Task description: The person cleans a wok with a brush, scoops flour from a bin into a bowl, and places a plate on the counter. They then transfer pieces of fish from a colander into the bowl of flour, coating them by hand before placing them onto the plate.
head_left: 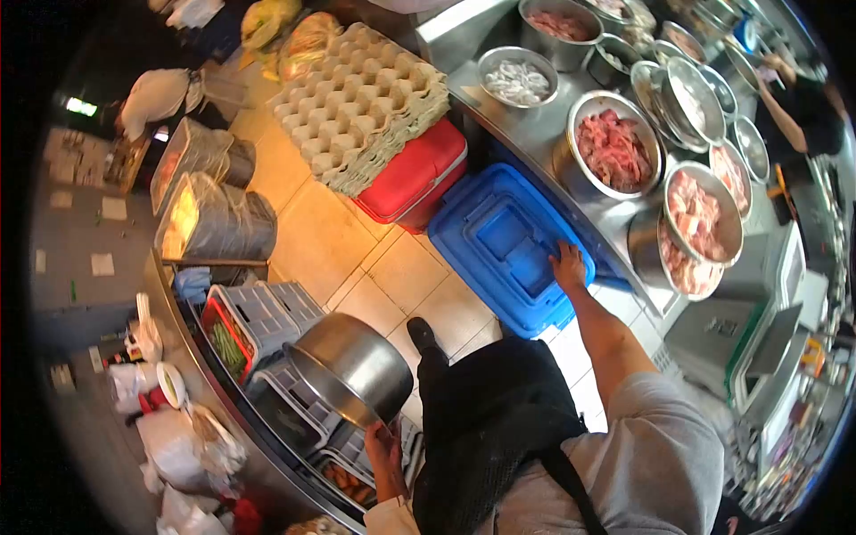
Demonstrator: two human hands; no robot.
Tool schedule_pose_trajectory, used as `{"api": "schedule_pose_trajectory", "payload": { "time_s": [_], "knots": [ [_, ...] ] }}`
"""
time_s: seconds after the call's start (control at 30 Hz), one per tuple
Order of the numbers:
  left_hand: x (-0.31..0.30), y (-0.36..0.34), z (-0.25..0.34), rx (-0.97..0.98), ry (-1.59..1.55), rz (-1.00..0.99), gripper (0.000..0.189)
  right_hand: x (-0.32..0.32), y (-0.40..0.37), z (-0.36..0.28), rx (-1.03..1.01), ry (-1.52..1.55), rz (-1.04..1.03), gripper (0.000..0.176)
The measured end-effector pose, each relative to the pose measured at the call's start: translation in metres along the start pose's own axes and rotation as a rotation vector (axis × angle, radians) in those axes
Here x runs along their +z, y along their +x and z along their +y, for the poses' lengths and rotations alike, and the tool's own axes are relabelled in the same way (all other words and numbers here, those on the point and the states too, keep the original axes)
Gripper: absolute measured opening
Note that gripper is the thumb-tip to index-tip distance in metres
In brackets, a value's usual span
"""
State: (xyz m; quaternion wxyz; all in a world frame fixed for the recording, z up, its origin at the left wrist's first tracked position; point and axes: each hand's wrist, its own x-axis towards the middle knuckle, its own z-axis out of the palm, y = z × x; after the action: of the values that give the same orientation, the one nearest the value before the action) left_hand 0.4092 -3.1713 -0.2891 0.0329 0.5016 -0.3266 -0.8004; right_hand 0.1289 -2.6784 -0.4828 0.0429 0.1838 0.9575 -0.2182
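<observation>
My left hand (383,450) is closed on the rim of a large steel pot (357,366), which is tipped on its side above grey plastic crates (308,401). Its inside faces away from me. My right hand (568,266) rests on the right part of a blue plastic lid (486,259), with its fingers stretched over the surface. The lid sits on a large bin on the floor, beside the steel counter. What the bin holds is hidden.
A red cooler (415,174) carries stacked egg trays (357,98) beyond the lid. On the right, a steel counter (544,147) bears bowls of raw meat (615,147). Crates of vegetables (227,343) line the left. Another person (165,102) bends at the far left; a co-worker's arm (785,116) shows at right.
</observation>
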Motion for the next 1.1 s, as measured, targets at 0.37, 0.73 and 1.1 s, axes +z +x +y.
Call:
{"api": "schedule_pose_trajectory", "payload": {
  "time_s": [0.37,0.73,1.1],
  "knots": [
    [-0.041,0.131,0.154,-0.041,0.355,-0.098,0.012,0.100,-0.081,0.114,1.024,0.423,0.231,0.105],
    [-0.004,0.174,0.164,-0.128,0.451,-0.242,0.029,0.084,-0.067,0.147,0.848,0.389,0.213,0.086],
    [-0.025,0.140,0.138,-0.144,0.453,-0.185,0.016,0.006,-0.055,0.104,0.788,1.218,0.037,0.084]
  ]
}}
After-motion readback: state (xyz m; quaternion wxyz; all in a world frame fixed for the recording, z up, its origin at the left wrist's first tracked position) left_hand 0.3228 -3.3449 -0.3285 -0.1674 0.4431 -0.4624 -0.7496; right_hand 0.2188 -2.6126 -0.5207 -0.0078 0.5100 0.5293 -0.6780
